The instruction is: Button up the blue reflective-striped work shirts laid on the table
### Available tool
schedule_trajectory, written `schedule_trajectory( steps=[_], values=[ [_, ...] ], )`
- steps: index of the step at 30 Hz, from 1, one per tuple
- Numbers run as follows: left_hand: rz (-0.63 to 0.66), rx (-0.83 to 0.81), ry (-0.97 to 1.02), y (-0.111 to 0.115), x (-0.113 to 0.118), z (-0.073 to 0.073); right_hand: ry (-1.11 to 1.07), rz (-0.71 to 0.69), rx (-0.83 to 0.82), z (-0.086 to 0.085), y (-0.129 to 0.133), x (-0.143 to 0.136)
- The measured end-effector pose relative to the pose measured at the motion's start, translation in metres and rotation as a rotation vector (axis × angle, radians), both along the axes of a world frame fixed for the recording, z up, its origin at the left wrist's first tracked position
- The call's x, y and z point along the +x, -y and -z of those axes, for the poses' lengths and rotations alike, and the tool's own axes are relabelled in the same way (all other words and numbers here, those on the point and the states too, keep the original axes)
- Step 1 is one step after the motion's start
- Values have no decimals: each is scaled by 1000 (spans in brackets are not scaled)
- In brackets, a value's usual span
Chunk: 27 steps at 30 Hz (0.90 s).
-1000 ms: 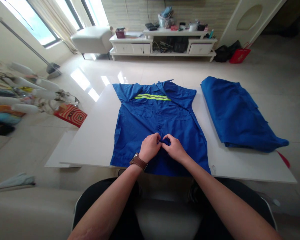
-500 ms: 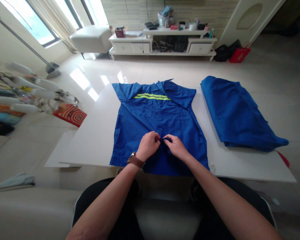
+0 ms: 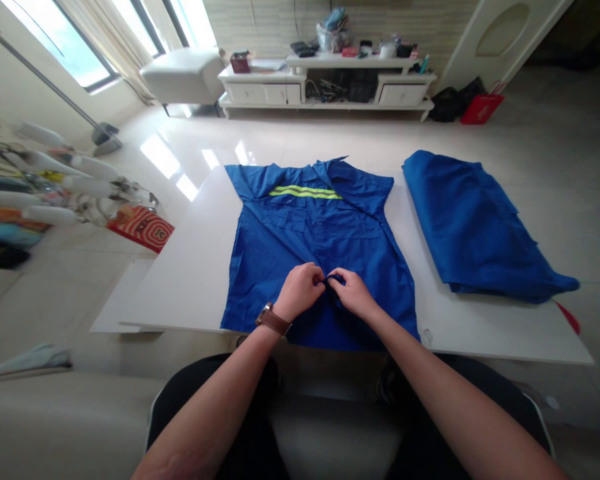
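We have a blue shirt [image 3: 270, 253] spread out on the middle of the white table [image 3: 180, 267], front side up, with its bottom at the table's near edge. A shiny yellow-green stripe [image 3: 305, 192] runs across its chest, toward the table's far side. Near the table's front edge, our left hand [image 3: 300, 285] pinches the shirt's front, and a brown watch [image 3: 273, 320] sits on that wrist. Just beside it, our right hand [image 3: 353, 292] has its thumb and fingers clamped on a bunched bit of the shirt. We cannot tell if a button is between our fingers. On the table's right part lies a folded blue cloth [image 3: 473, 220]. Past the table's far side, we see a long white cabinet [image 3: 265, 93] and a red bag [image 3: 481, 109].
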<state>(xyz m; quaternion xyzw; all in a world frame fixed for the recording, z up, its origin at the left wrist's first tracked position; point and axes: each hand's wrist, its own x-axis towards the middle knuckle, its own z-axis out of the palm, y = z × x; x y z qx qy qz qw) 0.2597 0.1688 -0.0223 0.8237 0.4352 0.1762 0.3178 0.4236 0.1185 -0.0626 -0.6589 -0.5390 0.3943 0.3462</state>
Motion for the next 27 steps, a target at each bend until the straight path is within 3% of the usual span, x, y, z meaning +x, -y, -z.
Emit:
schedule_trajectory(
  steps=[17, 27],
  values=[
    [102, 26, -131, 0, -2, -6, 238, -34, -6, -6, 4, 2],
    [165, 3, -221, 3, -2, -5, 346, -85, -113, -17, 7, 3]
  ],
)
